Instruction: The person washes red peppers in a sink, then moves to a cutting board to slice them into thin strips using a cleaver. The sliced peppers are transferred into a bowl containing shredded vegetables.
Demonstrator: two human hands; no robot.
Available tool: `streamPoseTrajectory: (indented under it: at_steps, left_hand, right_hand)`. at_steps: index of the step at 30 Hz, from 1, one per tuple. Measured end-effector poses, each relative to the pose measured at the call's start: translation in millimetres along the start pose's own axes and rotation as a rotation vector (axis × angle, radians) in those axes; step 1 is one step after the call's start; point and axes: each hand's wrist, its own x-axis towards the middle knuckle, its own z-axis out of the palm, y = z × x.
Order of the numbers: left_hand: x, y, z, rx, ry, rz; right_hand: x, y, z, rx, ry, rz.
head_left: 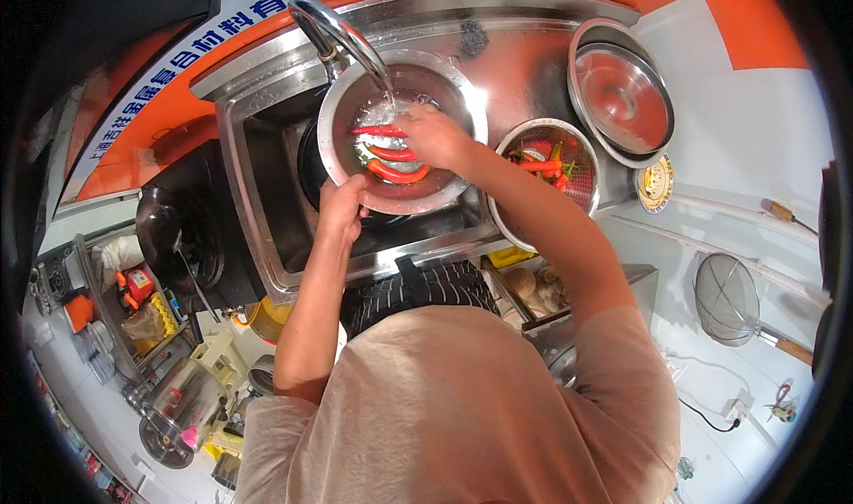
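Note:
Within a round steel basin [391, 200], held over the sink, long red chili peppers [397, 174] lie in shallow water. A stream from the curved chrome faucet [342, 33] falls into it. My left hand [345, 204] grips the basin's near-left rim, thumb over the edge. Reaching in from the right, my right hand [435, 136] has its fingers curled at the end of the uppermost red chili pepper [378, 131]. Its fingertips are partly hidden by the hand and the splashing water. To the right, a steel colander [582, 191] holds more red peppers with some green ones.
The sink [267, 193] has a raised steel edge. Nested steel bowls [626, 100] lean against the right wall, above a small patterned dish [656, 184]. A wire strainer [727, 300] hangs there. A dark wok [182, 246] stands to the left.

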Motion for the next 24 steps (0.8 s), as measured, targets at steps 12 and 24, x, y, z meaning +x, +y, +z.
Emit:
streamPoseTrajectory:
  at_steps: [12,24]
  left_hand:
    - [-8.4,-2.0,-8.9,-0.014,0.067,0.088]
    - [-6.1,-4.4,-5.8,-0.038,0.084,0.027]
  right_hand:
    - [61.6,-1.5,3.2,1.310,0.063,0.673]
    - [37.8,-21.3,-7.6,1.391,0.157,0.328]
